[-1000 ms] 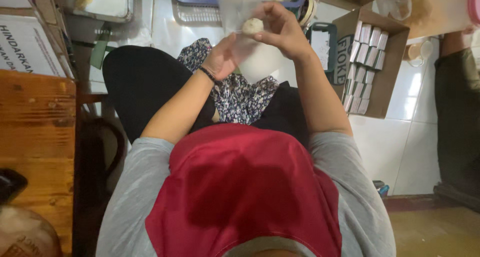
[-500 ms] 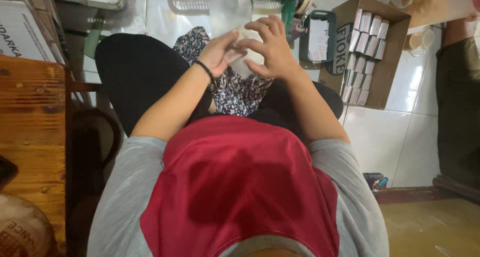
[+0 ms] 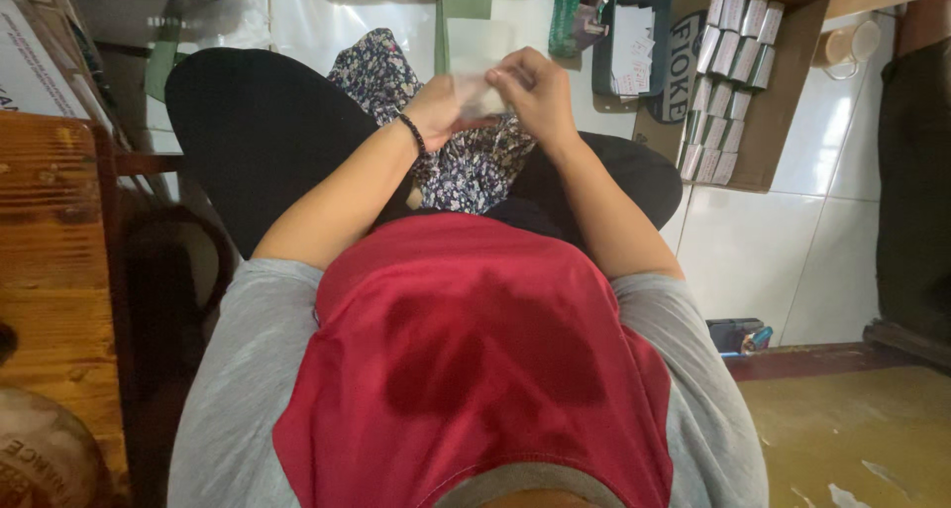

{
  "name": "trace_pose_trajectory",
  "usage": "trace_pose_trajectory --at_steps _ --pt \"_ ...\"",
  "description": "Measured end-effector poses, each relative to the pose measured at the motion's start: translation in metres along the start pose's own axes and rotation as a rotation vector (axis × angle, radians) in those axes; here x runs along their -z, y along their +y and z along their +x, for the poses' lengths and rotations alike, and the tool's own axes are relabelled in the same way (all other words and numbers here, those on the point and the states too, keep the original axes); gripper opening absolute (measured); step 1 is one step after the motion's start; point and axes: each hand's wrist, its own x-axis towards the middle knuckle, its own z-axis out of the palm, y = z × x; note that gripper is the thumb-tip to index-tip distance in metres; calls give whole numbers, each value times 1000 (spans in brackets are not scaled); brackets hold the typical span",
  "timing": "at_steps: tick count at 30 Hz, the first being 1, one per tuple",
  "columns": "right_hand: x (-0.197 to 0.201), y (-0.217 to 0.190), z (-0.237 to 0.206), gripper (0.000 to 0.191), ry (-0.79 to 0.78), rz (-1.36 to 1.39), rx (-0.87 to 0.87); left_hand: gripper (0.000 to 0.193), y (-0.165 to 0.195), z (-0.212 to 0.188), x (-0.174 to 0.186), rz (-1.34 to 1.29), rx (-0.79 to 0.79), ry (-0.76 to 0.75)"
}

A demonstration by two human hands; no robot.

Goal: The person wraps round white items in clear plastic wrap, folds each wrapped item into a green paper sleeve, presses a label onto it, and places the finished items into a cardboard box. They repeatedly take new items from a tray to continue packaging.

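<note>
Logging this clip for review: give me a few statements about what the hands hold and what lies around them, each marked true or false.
1. Both hands meet on a small clear plastic bag above the lap. True.
2. The left hand wears a dark bead bracelet at the wrist. True.
3. The right hand rests flat on the white tiled floor. False: it is raised, pinching the bag.
4. The open brown cardboard box to the right holds rows of small pale packets. True.
5. The person wears a blue top. False: a red garment with grey sleeves shows.
</note>
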Motion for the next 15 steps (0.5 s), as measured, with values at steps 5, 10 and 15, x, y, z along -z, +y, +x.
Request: trace_pose_trajectory --at_steps 5,10,15 --pt "-3 -12 3 30 93 -11 -45 45 0 1 4 -139 82 71" --pt "0 -40 -6 47 232 -315 336 36 -15 10 17 -104 29 87" --pt "12 -53 -22 47 -14 -467 691 36 -15 16 31 -72 40 79"
